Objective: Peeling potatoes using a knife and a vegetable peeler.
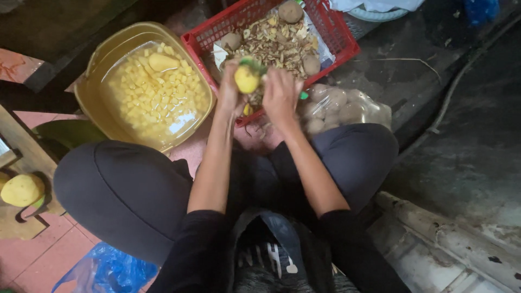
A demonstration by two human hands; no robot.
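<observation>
The left hand (229,89) was closed around a peeled yellow potato (246,80), gripping it from the left side so that the potato sat just to the right of the palm, held up over the near edge of a red plastic basket (347,43). The right hand (280,93) was curled shut just beside the potato on its other side, holding a green-handled peeler (253,65) whose head lay across the top of the potato; a bit of green also showed at the hand's right edge. The basket held a heap of brown potato peelings (277,43) and a few unpeeled potatoes (291,11) lying among them. To the left of the basket, touching its corner, stood a yellow basin (92,65) filled with water and diced potato pieces (154,89), with one larger peeled piece floating near the top. To the right of the hands, against the person's knee, lay a clear plastic bag (374,111) of unpeeled potatoes. Another peeled potato (21,190) rested on a wooden board (16,228) at the far left, and a blue plastic bag (111,271) lay on the tiled floor (38,260) near the bottom edge.
</observation>
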